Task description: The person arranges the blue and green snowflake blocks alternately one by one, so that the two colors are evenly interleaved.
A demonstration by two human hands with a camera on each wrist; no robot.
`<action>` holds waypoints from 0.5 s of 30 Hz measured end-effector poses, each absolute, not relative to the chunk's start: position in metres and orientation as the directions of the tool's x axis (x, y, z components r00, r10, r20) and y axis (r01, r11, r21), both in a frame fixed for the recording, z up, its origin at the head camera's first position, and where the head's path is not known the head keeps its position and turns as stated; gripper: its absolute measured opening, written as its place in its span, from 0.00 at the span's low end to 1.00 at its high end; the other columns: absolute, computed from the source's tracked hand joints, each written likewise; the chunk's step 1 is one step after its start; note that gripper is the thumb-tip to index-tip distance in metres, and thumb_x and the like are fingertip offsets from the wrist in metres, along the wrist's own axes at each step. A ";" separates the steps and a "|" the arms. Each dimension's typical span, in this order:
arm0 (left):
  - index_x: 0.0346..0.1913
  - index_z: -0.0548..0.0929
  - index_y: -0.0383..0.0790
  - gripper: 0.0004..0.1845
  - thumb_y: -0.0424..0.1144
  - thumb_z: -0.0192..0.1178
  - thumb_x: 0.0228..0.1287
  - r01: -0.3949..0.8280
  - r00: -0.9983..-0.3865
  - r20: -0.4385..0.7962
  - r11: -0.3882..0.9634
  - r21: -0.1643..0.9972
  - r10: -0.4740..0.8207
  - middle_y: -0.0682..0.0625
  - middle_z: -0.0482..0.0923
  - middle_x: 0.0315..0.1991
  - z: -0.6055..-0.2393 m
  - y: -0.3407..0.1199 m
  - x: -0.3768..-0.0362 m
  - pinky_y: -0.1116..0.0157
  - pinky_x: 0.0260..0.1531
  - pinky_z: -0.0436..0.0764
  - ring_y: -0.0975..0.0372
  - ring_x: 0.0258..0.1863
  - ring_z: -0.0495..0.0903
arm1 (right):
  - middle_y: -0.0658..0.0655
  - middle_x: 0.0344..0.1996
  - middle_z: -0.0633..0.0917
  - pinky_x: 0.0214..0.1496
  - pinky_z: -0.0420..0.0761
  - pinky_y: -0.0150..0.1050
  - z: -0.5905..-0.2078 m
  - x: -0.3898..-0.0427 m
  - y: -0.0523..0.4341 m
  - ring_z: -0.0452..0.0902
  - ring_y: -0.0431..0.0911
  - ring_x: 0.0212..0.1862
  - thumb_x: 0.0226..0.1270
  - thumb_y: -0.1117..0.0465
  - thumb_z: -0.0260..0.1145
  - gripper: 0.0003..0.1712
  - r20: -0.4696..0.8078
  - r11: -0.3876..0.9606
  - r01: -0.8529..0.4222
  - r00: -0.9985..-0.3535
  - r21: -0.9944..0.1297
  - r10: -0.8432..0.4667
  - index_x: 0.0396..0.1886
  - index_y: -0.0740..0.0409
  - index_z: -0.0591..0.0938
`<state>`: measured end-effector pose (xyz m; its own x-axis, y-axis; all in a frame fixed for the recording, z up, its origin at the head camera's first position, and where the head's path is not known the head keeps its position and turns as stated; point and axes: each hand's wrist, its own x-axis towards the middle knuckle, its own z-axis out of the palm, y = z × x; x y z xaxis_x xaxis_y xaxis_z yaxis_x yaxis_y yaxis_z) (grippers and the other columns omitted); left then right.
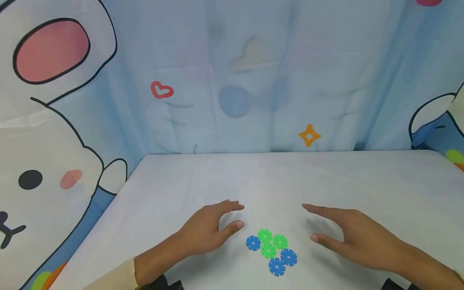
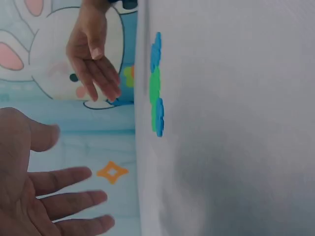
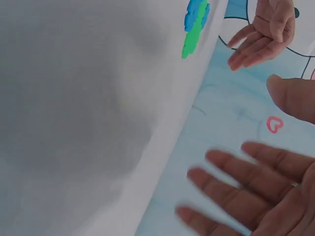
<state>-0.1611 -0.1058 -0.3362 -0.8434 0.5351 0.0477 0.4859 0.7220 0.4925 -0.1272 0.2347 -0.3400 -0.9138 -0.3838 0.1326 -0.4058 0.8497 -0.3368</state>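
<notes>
Cluster of interlocked snowflake discs (image 1: 272,250) is lying between both hands, running far-left to near-right; left hand (image 1: 206,231) is hovering nearer, right hand (image 1: 353,237) farther, both spread, holding nothing.

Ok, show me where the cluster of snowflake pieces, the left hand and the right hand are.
snowflake pieces (image 1: 272,249): head view, on the middle green piece of the cluster.
left hand (image 1: 206,231): head view, on the back of the hand.
right hand (image 1: 357,237): head view, on the back of the hand.

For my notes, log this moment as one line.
left hand: open, beside discs | right hand: open, beside discs | snowflake discs: blue and green cluster on table, untouched
</notes>
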 end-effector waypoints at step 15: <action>0.56 0.82 0.58 0.24 0.56 0.71 0.56 0.520 -0.801 -0.031 0.720 0.460 0.598 0.56 0.78 0.55 -0.354 -0.085 -0.177 0.61 0.56 0.76 0.61 0.57 0.75 | 0.40 0.36 0.86 0.36 0.80 0.31 -0.339 -0.175 0.188 0.77 0.32 0.34 0.67 0.50 0.68 0.11 0.181 0.534 -0.570 -0.771 -0.624 -0.611 0.45 0.47 0.85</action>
<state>-0.1774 -0.0848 -0.3538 -0.8006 0.5984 -0.0309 0.5202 0.7197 0.4598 -0.1749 0.1876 -0.3393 -0.7707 -0.6109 0.1812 -0.5701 0.5341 -0.6243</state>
